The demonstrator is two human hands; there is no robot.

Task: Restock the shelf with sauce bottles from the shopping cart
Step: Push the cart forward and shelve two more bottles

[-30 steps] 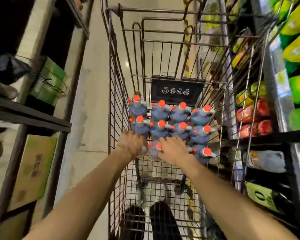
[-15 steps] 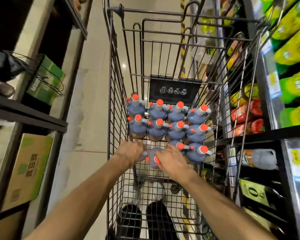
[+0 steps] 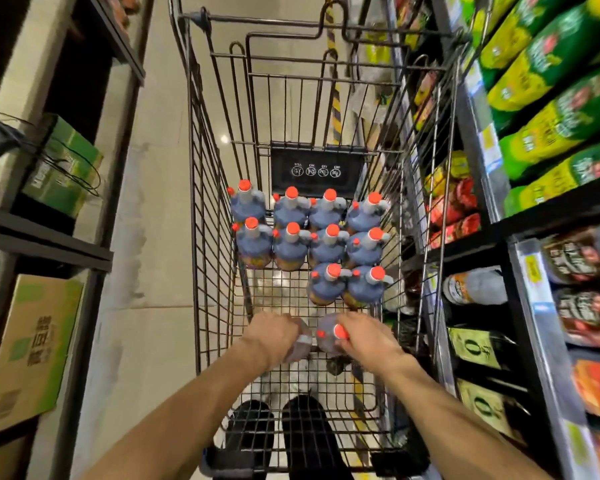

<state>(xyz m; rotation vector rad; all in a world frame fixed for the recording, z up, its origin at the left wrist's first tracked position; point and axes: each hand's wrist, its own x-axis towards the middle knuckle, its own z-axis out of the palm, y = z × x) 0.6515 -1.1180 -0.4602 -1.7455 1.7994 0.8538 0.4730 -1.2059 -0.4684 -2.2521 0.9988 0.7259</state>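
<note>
A wire shopping cart stands in a narrow store aisle, seen from above over its near end. Its mesh floor shows the pale tiled floor beneath, along with two dark shoes at the near edge. At the far end of the basket a black placard with four small white icons hangs on the folded child seat.

Ten sauce bottles with dark contents and orange caps stand upright in the far half of the basket: two rows of four, then two more on the right, nearer the person.

Both hands are lifted over the near part of the basket, close together but not touching. The left hand is curled round the top of a bottle, hiding its cap. The right hand grips the neck of a second bottle, whose orange cap shows beside the fingers.

On the right, dark shelving carries green and yellow bags on the upper levels, red packets below them, and dark bottles with yellow labels lower down. On the left, a metal rack holds a green carton on an upper level and a brown cardboard box with green print below. A yellow and black striped post stands beyond the cart.
</note>
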